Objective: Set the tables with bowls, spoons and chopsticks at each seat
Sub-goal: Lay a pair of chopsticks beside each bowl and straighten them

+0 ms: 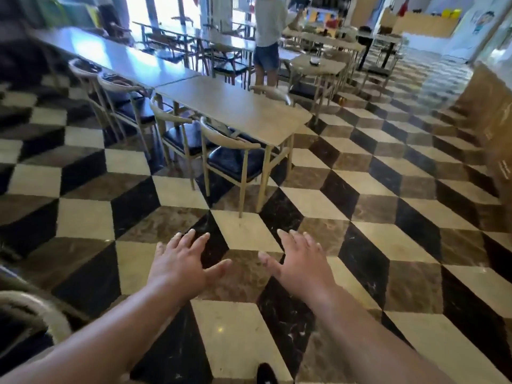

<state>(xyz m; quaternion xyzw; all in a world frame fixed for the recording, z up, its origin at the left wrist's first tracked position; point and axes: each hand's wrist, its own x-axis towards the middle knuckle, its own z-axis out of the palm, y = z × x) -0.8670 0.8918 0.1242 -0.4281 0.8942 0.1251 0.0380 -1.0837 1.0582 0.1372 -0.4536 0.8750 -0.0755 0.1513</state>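
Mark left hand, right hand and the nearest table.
left hand (182, 263): head view, back of the hand.
right hand (303, 263): head view, back of the hand.
nearest table (235, 106): head view, bare middle of its top.

From my remote view: a polished tiled floor (241, 231) of cream, brown and black rhombi forms a cube pattern across the room. A standing person in a pale top and denim shorts (268, 29) is at upper centre, far off. Upper right: a light wooden counter (424, 27) bearing blurred yellow containers (450, 13); a cartoon wall poster (483, 22); a brown marbled panel (490, 106) at the right edge.
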